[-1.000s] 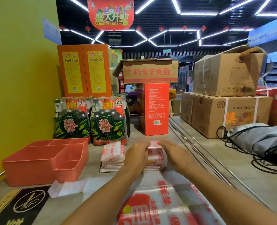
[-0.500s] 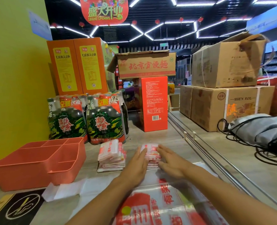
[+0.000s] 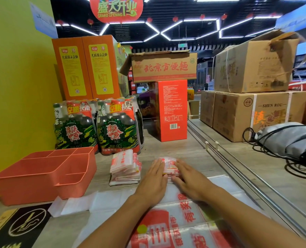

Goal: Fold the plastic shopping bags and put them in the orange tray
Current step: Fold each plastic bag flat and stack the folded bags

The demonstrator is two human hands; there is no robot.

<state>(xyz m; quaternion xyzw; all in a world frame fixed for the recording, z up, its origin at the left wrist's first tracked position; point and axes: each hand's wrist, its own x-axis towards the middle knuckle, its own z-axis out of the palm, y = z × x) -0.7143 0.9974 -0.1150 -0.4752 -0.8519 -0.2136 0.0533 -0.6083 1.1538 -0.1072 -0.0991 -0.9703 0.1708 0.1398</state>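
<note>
A small folded plastic bag (image 3: 169, 167), white with red print, lies on the wooden counter between my hands. My left hand (image 3: 154, 179) lies flat with straight fingers pressing on its left side. My right hand (image 3: 188, 178) presses flat on its right side. A pile of folded bags (image 3: 125, 167) sits just to the left. The orange tray (image 3: 41, 181), with several compartments, stands at the left and holds nothing visible. Unfolded bags (image 3: 184, 221) lie spread under my forearms.
Two shrink-wrapped bottle packs (image 3: 118, 129) stand behind the pile, with orange cartons (image 3: 87, 68) and a red box (image 3: 171, 110) further back. Cardboard boxes (image 3: 252, 113) and a grey bag with cables (image 3: 290, 140) lie right of a metal rail (image 3: 238, 169). A yellow wall borders the left.
Both hands went from gripping the folded bag with curled fingers to lying flat and pressing on it. The bundle has flattened slightly.
</note>
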